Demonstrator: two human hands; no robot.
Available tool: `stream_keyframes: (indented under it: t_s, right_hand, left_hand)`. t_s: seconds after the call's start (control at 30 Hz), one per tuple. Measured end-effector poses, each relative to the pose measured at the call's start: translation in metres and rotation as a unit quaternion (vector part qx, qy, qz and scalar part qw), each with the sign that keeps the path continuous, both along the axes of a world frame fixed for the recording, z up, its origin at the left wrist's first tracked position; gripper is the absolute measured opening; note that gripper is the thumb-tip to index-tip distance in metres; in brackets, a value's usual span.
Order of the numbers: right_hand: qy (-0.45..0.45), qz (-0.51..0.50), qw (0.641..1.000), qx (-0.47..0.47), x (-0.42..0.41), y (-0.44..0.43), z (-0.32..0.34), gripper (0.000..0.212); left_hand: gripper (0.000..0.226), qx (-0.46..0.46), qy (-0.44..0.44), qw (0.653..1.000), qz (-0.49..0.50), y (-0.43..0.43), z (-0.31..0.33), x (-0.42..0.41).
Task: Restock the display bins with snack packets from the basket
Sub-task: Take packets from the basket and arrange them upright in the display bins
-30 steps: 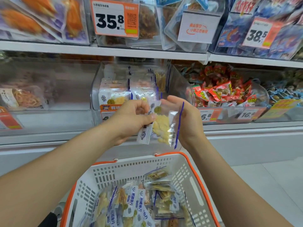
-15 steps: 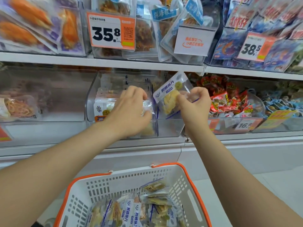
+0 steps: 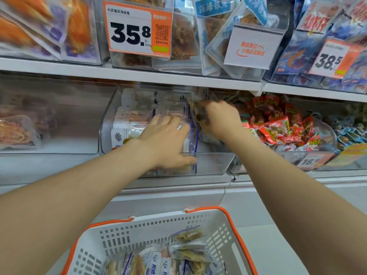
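A clear display bin (image 3: 215, 163) on the middle shelf holds upright rows of white-labelled snack packets (image 3: 127, 132). My left hand (image 3: 166, 139) lies flat against the front packets in the bin, fingers spread and thumb low near the front wall. To its right, my right hand (image 3: 220, 120) reaches into the same bin with fingers curled round a clear snack packet (image 3: 208, 137), which is blurred and mostly hidden by the hand. Below stands the white basket with an orange rim (image 3: 234, 221), holding several more packets (image 3: 186, 253).
Red-wrapped snacks (image 3: 278, 128) fill the bin to the right, with blue ones (image 3: 349, 133) beyond. A nearly bare clear bin (image 3: 59, 120) is at the left. The upper shelf edge (image 3: 139, 76) hangs just above the hands, with a 35.8 price tag (image 3: 137, 30).
Both hands rose from above the basket to the bin. The right hand carried the packet from in front of the bin down into it; the left hand flattened against the front packets.
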State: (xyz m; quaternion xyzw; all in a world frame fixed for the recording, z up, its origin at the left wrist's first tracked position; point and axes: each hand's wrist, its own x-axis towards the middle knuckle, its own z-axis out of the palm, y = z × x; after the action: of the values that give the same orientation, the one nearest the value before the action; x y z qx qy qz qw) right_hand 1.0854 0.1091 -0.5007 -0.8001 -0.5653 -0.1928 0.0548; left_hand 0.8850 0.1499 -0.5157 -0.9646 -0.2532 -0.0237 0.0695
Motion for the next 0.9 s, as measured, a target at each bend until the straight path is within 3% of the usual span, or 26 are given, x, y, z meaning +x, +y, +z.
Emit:
stream_keyframes:
  t_s: [0.2, 0.33, 0.4, 0.53, 0.67, 0.77, 0.9]
  right_hand:
    - [0.096, -0.009, 0.994, 0.043, 0.015, 0.025, 0.013, 0.037]
    - [0.058, -0.018, 0.994, -0.089, 0.022, 0.043, 0.016, 0.037]
    - [0.030, -0.009, 0.995, -0.100, 0.029, 0.049, 0.013, 0.040]
    - [0.032, 0.001, 0.999, -0.019, 0.039, 0.057, 0.013, 0.051]
    - [0.018, 0.022, 0.997, -0.076, 0.043, 0.064, 0.009, 0.047]
    - [-0.057, 0.022, 0.993, -0.099, 0.043, 0.068, 0.002, 0.053]
    - [-0.130, -0.009, 0.991, -0.030, 0.035, 0.080, -0.006, 0.041]
  left_hand:
    - [0.108, -0.001, 0.006, 0.999, 0.032, 0.007, 0.001, 0.007]
    - [0.048, -0.034, -0.016, 0.998, 0.051, 0.008, 0.005, 0.013]
    - [0.033, -0.042, -0.040, 0.997, 0.058, 0.009, 0.007, 0.016]
    - [0.023, -0.018, -0.079, 0.995, 0.055, 0.014, 0.005, 0.019]
    - [0.024, 0.011, -0.076, 0.995, 0.063, 0.014, 0.001, 0.025]
    - [0.024, 0.031, -0.071, 0.995, 0.067, 0.011, 0.001, 0.030]
    - [0.025, 0.038, -0.073, 0.994, 0.067, 0.010, -0.001, 0.032]
